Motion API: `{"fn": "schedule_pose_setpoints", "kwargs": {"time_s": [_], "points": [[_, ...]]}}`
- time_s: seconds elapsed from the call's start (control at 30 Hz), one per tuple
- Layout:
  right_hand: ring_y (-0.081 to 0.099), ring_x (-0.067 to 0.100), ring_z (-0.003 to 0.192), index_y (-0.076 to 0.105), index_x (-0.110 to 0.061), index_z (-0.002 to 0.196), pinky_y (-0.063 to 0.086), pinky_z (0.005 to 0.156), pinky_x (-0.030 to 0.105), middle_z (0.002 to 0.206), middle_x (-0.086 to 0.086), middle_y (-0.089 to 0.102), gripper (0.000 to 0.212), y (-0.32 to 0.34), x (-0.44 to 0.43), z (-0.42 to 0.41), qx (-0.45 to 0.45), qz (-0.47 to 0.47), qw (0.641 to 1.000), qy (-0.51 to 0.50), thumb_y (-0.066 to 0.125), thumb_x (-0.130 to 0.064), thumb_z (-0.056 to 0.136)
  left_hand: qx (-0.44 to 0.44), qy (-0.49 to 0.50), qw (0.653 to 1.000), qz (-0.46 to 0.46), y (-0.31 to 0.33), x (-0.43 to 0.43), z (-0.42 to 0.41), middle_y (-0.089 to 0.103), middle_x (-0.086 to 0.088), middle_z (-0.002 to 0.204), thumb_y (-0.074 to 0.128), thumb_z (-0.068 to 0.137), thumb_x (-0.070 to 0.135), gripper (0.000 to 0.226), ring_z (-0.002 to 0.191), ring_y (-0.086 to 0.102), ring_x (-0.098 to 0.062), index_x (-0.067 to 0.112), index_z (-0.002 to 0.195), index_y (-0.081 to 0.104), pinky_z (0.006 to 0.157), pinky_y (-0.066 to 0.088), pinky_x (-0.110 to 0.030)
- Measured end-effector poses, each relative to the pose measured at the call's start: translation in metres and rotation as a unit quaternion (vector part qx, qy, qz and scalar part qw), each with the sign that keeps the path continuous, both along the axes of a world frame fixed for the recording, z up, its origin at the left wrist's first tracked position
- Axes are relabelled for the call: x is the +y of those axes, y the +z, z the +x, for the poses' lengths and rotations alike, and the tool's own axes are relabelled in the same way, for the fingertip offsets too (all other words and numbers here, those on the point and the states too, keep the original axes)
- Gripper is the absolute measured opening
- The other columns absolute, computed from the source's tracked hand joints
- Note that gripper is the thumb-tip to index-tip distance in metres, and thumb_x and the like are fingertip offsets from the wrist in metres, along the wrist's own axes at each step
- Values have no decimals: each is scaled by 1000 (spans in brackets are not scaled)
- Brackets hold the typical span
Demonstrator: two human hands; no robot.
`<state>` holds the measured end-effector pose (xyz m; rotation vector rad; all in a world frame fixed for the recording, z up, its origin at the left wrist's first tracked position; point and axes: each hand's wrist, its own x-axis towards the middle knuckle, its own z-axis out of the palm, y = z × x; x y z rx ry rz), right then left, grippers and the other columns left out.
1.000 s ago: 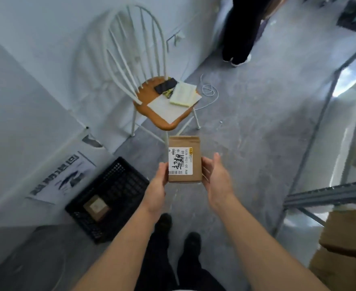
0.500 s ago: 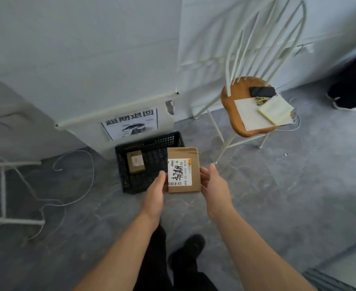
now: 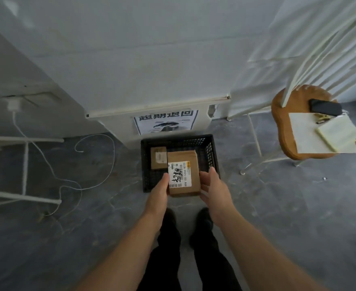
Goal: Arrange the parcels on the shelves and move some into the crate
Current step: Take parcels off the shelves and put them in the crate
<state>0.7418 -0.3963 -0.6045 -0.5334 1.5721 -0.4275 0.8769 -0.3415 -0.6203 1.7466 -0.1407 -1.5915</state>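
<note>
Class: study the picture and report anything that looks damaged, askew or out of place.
The white panel behind the black plastic crate has a ragged hole near its right end. A loose white cable sprawls in loops on the grey floor.

A grey floor (image 3: 278, 217) is shown. A black crate (image 3: 145, 164) is set on it against the wall. A white cable (image 3: 113, 152) is strewn leftward, and a chair (image 3: 282, 131) is stood rightward.
</note>
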Motion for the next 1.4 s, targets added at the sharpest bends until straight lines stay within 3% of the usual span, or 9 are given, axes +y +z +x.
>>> {"fn": "schedule_pose_setpoints", "kwargs": {"time_s": [0.17,0.33,0.53,0.7,0.87,1.03,1.2,1.3,1.4], "points": [[69,15,107,74,-23,105,51,99,37,98,-5,80,46,-89,-19,27,-20,27,999,38,35,-47,107,-29,42,998,26,-81,-14,22,67,14,111,33,103,53,44,97,54,5,30,124,65,80,36,-23],[67,15,105,71,-34,86,46,106,40,90,-11,78,38,-193,-38,46,-50,38,995,81,40,-46,105,-51,66,995,50,-183,-35,40,71,6,113,31,101,59,46,104,61,-8,33,108,69,93,40,-32],[64,16,109,67,-33,99,42,107,43,107,-5,73,36,-321,-73,64,-42,47,987,146,37,-52,103,-61,87,992,71,-295,-66,53,64,15,89,30,103,55,41,82,55,-2,36,89,64,66,36,-26],[65,20,108,65,-27,123,47,106,47,113,0,73,44,-405,-105,74,15,35,987,158,36,-54,102,-48,65,995,64,-383,-95,51,62,16,94,31,102,56,37,85,55,-1,37,100,63,69,34,-26],[61,33,118,57,-13,137,46,99,44,129,12,64,51,-469,-136,68,67,4,984,165,36,-48,107,-43,30,997,50,-464,-119,45,59,4,137,40,96,65,59,122,53,-14,32,144,48,92,32,-31],[55,23,118,54,-21,139,44,102,42,136,7,59,50,-514,-149,60,108,13,984,144,31,-49,105,-31,-6,999,39,-503,-137,39,53,7,145,38,87,75,72,134,45,-15,35,146,45,108,28,-39],[53,19,111,58,-23,138,43,101,38,122,-1,59,48,-539,-155,64,83,33,986,137,35,-50,106,-70,-21,997,37,-524,-148,44,48,4,149,36,99,60,58,137,41,-17,31,149,41,117,28,-40],[59,21,109,63,-24,123,46,98,36,114,2,65,41,-550,-158,69,72,41,989,126,36,-49,105,-116,-43,991,52,-533,-154,46,53,-2,144,37,99,60,58,130,48,-21,24,142,50,112,35,-38],[58,22,110,59,-22,132,45,104,39,112,2,63,42,-558,-160,69,50,49,992,106,40,-48,105,-138,-73,986,52,-537,-159,45,52,-4,144,36,99,59,59,131,47,-23,22,142,52,109,33,-36]]}}
